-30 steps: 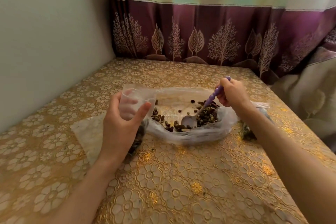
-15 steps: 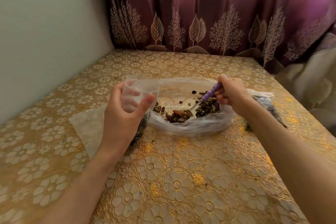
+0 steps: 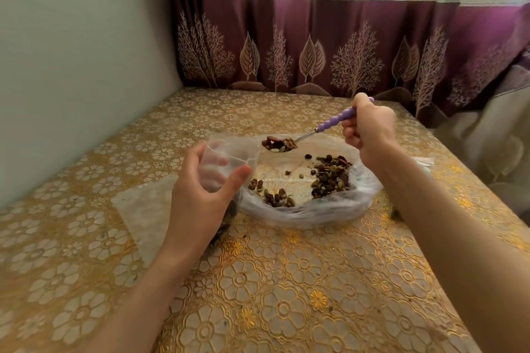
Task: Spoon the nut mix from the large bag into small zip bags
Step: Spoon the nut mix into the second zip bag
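The purple-handled metal spoon (image 3: pixel 315 135) lies nearly level, bowl loaded with nut mix and pointing left toward the mouth of the small clear zip bag (image 3: pixel 229 157). The right hand (image 3: pixel 370 126) grips its handle, fingers curled. The left hand (image 3: pixel 206 189) pinches the small bag between thumb and fingers, mouth up. Below, the large clear plastic bag (image 3: pixel 309 209) lies open mid-table on the gold floral tablecloth (image 3: pixel 286 295); the near edge is free. A flat clear bag (image 3: pixel 137 209) lies left.

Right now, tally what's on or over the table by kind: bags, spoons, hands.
Large bags: 1, the large bag lying open with nut mix
Small zip bags in hand: 1, the small zip bag
Spoons: 1, the purple-handled spoon, loaded
Hands: 2, left hand, right hand
Total: 5
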A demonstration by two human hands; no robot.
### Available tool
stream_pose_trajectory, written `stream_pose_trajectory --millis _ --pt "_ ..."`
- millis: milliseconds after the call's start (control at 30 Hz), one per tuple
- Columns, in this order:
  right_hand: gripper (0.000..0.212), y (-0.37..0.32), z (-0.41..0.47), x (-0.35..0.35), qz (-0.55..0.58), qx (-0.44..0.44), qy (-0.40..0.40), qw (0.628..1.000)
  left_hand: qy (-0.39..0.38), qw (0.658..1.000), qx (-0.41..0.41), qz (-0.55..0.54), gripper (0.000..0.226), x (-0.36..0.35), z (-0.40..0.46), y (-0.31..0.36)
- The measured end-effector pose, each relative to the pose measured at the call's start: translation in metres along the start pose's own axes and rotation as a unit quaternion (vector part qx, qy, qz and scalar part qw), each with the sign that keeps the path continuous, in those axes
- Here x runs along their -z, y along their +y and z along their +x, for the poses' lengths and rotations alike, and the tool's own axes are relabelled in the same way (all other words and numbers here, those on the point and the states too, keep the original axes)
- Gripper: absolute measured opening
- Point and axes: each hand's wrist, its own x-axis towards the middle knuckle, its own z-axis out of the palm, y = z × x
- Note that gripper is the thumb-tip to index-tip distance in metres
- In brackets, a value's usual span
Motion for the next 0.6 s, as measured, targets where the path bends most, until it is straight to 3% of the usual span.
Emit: stream_pose_trajectory --millis 233,367,600 --pt "0.039 -0.029 -0.015 -0.027 0.013 0.051 -0.037 0.998 0.006 1.0 0.011 -0.012 0.075 0.001 0.0 0.0" --pt "0.037 -0.032 -0.032 -0.05 -0.048 0.115 -0.077 0.989 0.016 1.0 0.017 -0.018 0.079 0.002 0.0 -0.003" --pt "0.024 -0.049 -0.063 -0.079 -0.118 0.309 -0.198 0.923 0.006 0.999 0.027 -0.043 0.085 0.002 0.002 -0.004"
